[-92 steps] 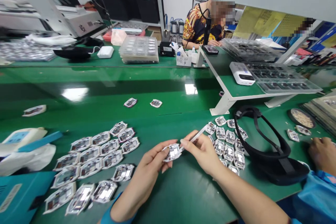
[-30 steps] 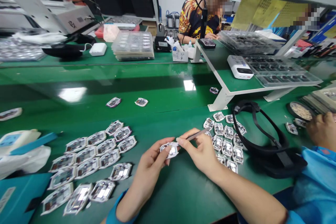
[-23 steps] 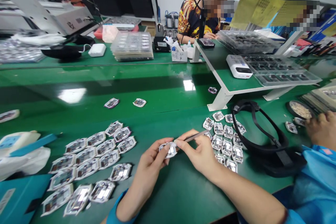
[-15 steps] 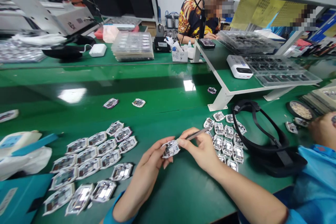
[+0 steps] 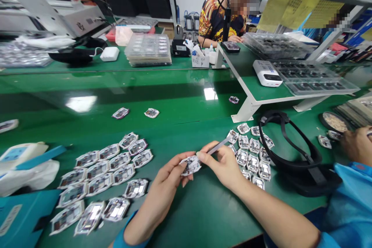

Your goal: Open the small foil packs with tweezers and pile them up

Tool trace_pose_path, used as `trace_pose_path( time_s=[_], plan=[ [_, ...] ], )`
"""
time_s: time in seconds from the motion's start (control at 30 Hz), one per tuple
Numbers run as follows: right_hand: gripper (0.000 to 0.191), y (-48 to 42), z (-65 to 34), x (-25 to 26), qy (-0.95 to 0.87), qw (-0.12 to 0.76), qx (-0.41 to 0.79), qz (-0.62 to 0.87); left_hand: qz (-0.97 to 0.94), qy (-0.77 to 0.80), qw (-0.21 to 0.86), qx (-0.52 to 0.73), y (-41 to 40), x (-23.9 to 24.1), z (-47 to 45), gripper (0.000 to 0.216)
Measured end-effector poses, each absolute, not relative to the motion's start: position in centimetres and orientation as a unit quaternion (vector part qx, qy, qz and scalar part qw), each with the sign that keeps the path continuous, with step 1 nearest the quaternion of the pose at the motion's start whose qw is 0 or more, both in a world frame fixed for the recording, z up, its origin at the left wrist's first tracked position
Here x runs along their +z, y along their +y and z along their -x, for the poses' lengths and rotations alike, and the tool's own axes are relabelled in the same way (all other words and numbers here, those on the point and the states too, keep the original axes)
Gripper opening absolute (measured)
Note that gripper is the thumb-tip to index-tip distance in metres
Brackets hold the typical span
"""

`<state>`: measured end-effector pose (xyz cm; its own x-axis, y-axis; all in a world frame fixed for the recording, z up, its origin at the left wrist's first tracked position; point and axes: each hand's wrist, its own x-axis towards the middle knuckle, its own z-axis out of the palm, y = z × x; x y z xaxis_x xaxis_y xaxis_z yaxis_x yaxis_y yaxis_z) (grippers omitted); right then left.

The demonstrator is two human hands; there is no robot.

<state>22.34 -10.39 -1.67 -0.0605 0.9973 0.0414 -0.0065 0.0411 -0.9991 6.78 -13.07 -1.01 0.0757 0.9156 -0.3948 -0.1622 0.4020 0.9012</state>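
In front of me my left hand (image 5: 171, 178) grips a small white-framed electronic device housing (image 5: 192, 165) by its left end, thumb on top and fingers beneath. My right hand (image 5: 221, 164) pinches a slim flat metal tool (image 5: 218, 145) that slants up to the right. Thumb and fingertips of that hand meet the housing's upper right edge; the tool's working tip is hidden by them. To the left lie rows of similar open housings (image 5: 98, 183) with circuit parts showing. Another cluster of housings (image 5: 252, 162) lies right of my right hand.
A black head strap (image 5: 315, 155) rests at the right, beside a co-worker's hand (image 5: 359, 145) and blue sleeve. A raised shelf (image 5: 247, 85) carries trays and a white device. At left are a teal case (image 5: 26, 217) and a white instrument (image 5: 21, 155). Another person sits across the bench.
The view has shifted slightly. The metal tool is tilted more steeply and catches more light. Both hands stay at the same housing.
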Motion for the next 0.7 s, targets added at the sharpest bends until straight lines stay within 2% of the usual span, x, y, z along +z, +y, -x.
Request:
trace_pose_path(
  time_s=[0.23,0.7],
  plan=[
    [0.012,-10.40,-22.26,-1.64,-0.521,0.499,0.500,0.479,-0.428,0.532,0.612,0.398,-13.25,-1.32,-6.76,0.028],
    [0.012,-10.30,-22.31,-2.05,-0.494,0.509,0.534,0.459,-0.477,0.525,0.600,0.370,-13.26,-1.48,-6.44,0.029]
  ],
)
